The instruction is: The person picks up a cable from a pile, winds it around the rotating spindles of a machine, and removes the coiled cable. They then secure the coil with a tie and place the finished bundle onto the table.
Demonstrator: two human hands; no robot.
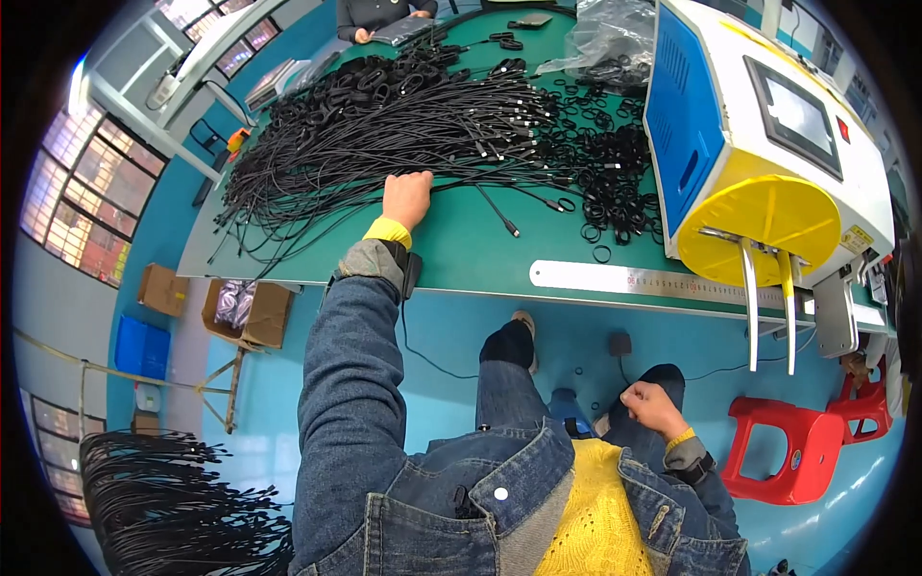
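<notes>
My left hand [407,200] reaches to the near edge of a big heap of black cables [355,144] with light metal plugs. Its fingers are closed round a black cable at that edge; how many strands lie inside the grip is hidden. One loose cable end [499,213] points toward me, to the right of this hand. Over my right thigh, below the table edge, my right hand [656,410] is curled closed, and nothing shows in it. Small black loops [605,182] are scattered between the cable heap and a white, blue and yellow machine [768,125].
Along the table's front edge lies a steel ruler [595,277]. Two prongs [749,302] jut from the machine's yellow disc. Red stools [783,451] stand at right, cardboard boxes [245,312] at left. More cables [173,499] hang at lower left. Across the table sits another person [379,14].
</notes>
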